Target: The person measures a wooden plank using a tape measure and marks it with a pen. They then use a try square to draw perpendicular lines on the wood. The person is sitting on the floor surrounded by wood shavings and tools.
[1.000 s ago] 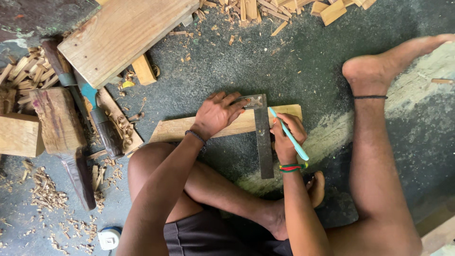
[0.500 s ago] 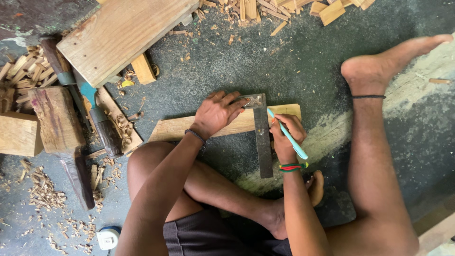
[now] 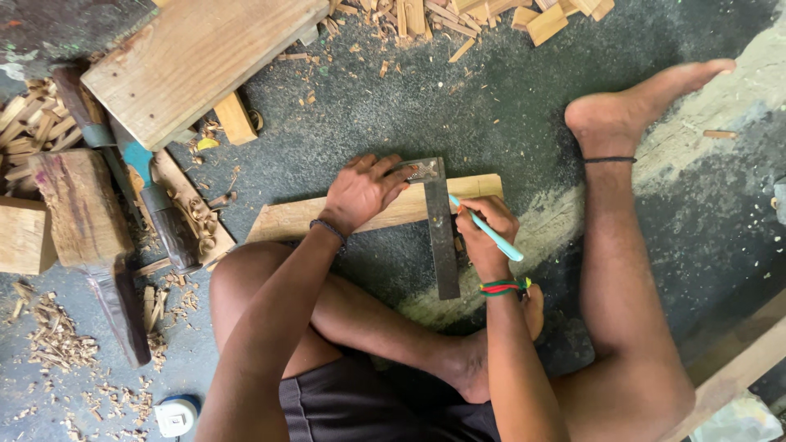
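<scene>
I sit on the dark floor with a thin wooden strip [image 3: 291, 219] lying across in front of my legs. My left hand [image 3: 360, 192] presses flat on a metal try square [image 3: 442, 237], whose blade crosses the strip and points toward me. My right hand [image 3: 483, 233] grips a light blue pencil [image 3: 491, 233], its tip against the strip just right of the square's blade. A coloured band sits on my right wrist, a dark one on my left.
A wide plank [image 3: 196, 57] lies at top left over smaller blocks. Wood blocks [image 3: 78, 205], a hand tool with a blue part [image 3: 139, 160] and shavings crowd the left. Offcuts [image 3: 548, 20] litter the top edge. A tape measure [image 3: 176, 416] lies bottom left. My right foot [image 3: 639, 106] rests at upper right.
</scene>
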